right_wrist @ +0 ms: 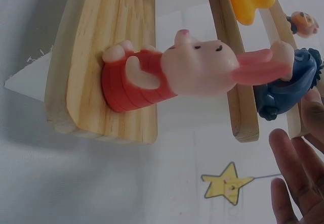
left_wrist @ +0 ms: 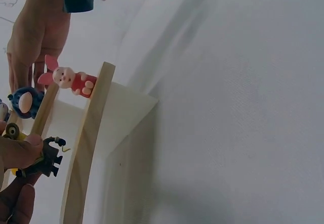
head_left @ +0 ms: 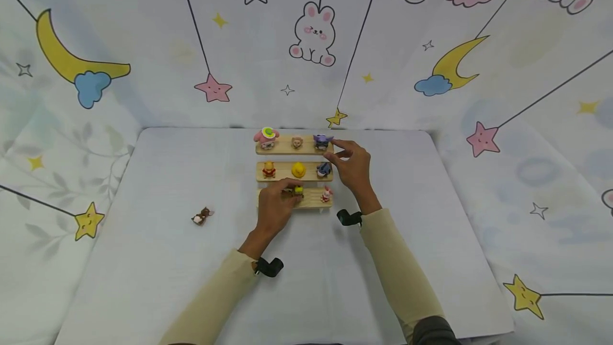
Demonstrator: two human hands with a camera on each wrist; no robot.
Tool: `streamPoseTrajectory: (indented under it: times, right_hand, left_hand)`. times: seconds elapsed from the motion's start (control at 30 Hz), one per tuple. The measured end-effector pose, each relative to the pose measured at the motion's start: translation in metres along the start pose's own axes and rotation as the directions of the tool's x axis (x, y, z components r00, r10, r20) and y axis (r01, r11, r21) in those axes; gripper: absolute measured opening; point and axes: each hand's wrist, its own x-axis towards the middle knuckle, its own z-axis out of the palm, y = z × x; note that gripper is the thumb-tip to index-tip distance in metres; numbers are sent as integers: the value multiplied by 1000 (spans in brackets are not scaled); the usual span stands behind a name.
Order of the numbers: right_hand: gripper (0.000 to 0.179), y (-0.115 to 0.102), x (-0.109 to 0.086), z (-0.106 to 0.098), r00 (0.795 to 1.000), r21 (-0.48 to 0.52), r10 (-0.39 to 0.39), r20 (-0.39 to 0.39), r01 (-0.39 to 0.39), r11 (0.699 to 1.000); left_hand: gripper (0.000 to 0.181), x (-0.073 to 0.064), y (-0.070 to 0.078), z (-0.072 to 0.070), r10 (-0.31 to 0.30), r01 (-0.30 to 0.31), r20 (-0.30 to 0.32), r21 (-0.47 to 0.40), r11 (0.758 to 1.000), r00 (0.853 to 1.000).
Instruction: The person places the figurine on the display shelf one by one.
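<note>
My left hand point(head_left: 276, 207) is at the lowest wooden shelf, thumb and fingers pinching a small one-eyed minion figurine point(left_wrist: 48, 158) with a dark outfit. A pink-eared piglet figurine point(right_wrist: 144, 75) in red sits at that shelf's right end. My right hand point(head_left: 353, 166) is at the right end of the top shelf point(head_left: 308, 145), fingertips right by a purple figurine point(head_left: 321, 142); the other fingers extend fairly straight. Just below is a blue donkey figurine point(right_wrist: 286, 90) on the middle shelf point(head_left: 283, 174).
On the middle shelf sit a bear figurine point(head_left: 269, 169) and a yellow duck point(head_left: 298, 169). The top shelf also holds a pink figurine point(head_left: 266, 139) and a small brown-headed one point(head_left: 297, 143). A brown figurine point(head_left: 202, 216) lies on the white table point(head_left: 158, 276) at left.
</note>
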Motion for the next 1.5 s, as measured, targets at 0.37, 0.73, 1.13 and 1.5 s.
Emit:
streamPoseTrajectory:
  times: [0.37,0.73,1.13,1.5]
  right_hand:
    - [46,-2,0,2,1000,-9,4,9,-4,1000]
    - [46,-3,-1,3,1000,2,-2,13,2,1000]
    - [45,-1,0,2,1000,-16,-31,3,31,999]
    - [45,0,0,0,999,-34,-38,-4,38,999]
  left_hand:
    - [36,-5,-5,3,15,-16,-17,-41,999,1000]
    - [45,-8,-10,-4,1,-1,10,-9,1000,1000]
    - [49,-23,-12,-41,24,-18,-31,170,985,999]
    - [45,-50,-39,-102,-4,41,-131,279,959,991]
